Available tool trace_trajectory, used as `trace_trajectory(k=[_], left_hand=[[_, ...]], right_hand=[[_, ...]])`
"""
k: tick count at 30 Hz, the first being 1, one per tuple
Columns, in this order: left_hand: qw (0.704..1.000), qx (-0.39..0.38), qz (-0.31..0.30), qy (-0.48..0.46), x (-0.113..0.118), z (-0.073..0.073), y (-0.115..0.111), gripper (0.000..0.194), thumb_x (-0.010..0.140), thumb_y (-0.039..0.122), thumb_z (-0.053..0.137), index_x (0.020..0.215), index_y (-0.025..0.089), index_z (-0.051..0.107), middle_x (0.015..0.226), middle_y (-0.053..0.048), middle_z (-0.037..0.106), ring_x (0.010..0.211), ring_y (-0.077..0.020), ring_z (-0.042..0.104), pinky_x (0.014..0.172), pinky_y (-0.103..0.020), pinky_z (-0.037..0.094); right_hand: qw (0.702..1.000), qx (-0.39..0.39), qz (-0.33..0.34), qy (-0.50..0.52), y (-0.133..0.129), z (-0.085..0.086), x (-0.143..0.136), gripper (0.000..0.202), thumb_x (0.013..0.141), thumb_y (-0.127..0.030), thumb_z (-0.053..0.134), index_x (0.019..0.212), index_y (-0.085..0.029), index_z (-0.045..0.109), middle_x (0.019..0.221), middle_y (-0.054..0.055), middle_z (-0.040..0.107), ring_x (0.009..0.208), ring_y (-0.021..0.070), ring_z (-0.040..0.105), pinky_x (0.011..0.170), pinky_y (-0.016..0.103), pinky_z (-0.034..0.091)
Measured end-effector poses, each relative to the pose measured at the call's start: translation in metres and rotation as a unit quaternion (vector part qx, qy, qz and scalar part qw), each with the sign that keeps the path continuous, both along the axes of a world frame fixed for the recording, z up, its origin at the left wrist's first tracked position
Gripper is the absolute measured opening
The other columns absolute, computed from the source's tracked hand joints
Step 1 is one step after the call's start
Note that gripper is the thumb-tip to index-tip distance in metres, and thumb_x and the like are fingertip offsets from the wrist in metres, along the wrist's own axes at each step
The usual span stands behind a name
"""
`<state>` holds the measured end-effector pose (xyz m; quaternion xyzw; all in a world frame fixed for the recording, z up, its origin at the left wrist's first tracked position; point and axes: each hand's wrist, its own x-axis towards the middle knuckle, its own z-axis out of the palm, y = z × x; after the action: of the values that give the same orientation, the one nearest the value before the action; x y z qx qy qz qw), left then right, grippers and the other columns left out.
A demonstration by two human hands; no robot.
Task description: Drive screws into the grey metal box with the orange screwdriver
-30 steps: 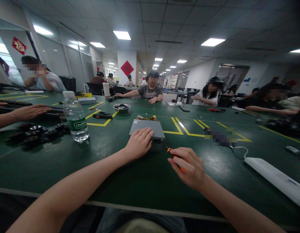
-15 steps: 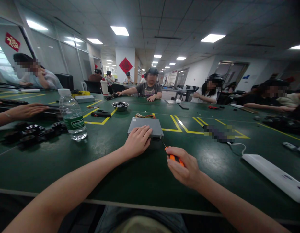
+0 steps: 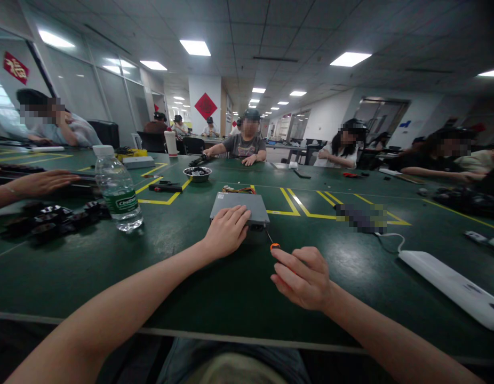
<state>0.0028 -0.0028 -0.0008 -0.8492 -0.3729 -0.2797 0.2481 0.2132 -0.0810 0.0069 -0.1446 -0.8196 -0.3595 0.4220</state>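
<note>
A grey metal box [image 3: 253, 205] with coloured wires at its back lies on the green table. My left hand [image 3: 228, 230] rests on top of its left front part, fingers lying flat. Just right of and below the box, my right hand [image 3: 303, 274] is closed round an orange and black screwdriver [image 3: 275, 247]. The screwdriver's thin shaft points up and left to the box's front right corner; whether its tip touches is too small to tell. Most of the handle is hidden by my fingers.
A water bottle [image 3: 118, 189] stands at the left beside black parts [image 3: 57, 218]. Behind are a metal bowl [image 3: 197, 174] and a black tool [image 3: 166, 186]. A white power bank-like device [image 3: 451, 288] lies right. Another person's hand [image 3: 50, 182] reaches in at left; a person sits opposite.
My right hand's fingers have shifted round the screwdriver, covering more of its handle. My left hand and the box have stayed put. The person opposite has moved a dark object slightly right.
</note>
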Motion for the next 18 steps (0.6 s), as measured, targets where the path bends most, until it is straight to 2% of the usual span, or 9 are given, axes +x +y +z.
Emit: trace_trajectory(k=[3,6,9,12,18], left_hand=[[1.000,0.001,-0.002,-0.003,0.000,0.000,0.001,0.037,0.089,0.024,0.038,0.123,0.013,0.049,0.129,-0.013,0.052,0.118,-0.0248,0.048,0.095,-0.040,0.038],[1.000,0.001,-0.005,-0.005,0.001,-0.001,0.002,0.037,0.089,0.024,0.039,0.123,0.013,0.049,0.129,-0.014,0.052,0.118,-0.0248,0.047,0.094,-0.040,0.038],[1.000,0.002,-0.004,-0.004,0.000,-0.001,0.002,0.037,0.089,0.024,0.039,0.123,0.013,0.048,0.129,-0.013,0.051,0.119,-0.0249,0.047,0.094,-0.040,0.038],[1.000,0.001,0.001,-0.001,0.000,-0.001,0.001,0.037,0.090,0.024,0.038,0.123,0.013,0.048,0.129,-0.013,0.051,0.119,-0.0248,0.047,0.094,-0.040,0.038],[1.000,0.001,0.000,-0.004,0.001,-0.001,0.001,0.037,0.089,0.024,0.039,0.123,0.013,0.049,0.128,-0.014,0.052,0.118,-0.0248,0.048,0.094,-0.040,0.039]], right_hand=[[0.997,-0.065,0.027,0.019,-0.001,-0.001,0.001,0.025,0.077,-0.013,0.052,0.101,-0.016,0.050,0.088,0.008,0.068,0.069,0.0132,0.061,0.059,0.025,0.048],[0.992,-0.119,0.045,0.003,-0.003,-0.003,-0.003,0.022,0.076,-0.012,0.048,0.097,-0.015,0.050,0.085,0.007,0.067,0.066,0.0118,0.060,0.058,0.023,0.048],[0.988,-0.131,0.038,-0.074,-0.006,-0.006,-0.010,0.009,0.075,-0.017,0.048,0.081,-0.017,0.054,0.080,0.004,0.066,0.054,0.0105,0.052,0.050,0.024,0.041],[0.979,-0.142,0.028,-0.143,-0.006,-0.010,-0.015,0.013,0.076,-0.023,0.047,0.082,-0.017,0.057,0.081,0.003,0.065,0.054,0.0113,0.047,0.049,0.026,0.037],[0.970,-0.150,0.013,-0.193,-0.003,-0.012,-0.019,0.014,0.078,-0.028,0.046,0.082,-0.019,0.057,0.079,0.002,0.062,0.054,0.0116,0.043,0.051,0.027,0.033]])
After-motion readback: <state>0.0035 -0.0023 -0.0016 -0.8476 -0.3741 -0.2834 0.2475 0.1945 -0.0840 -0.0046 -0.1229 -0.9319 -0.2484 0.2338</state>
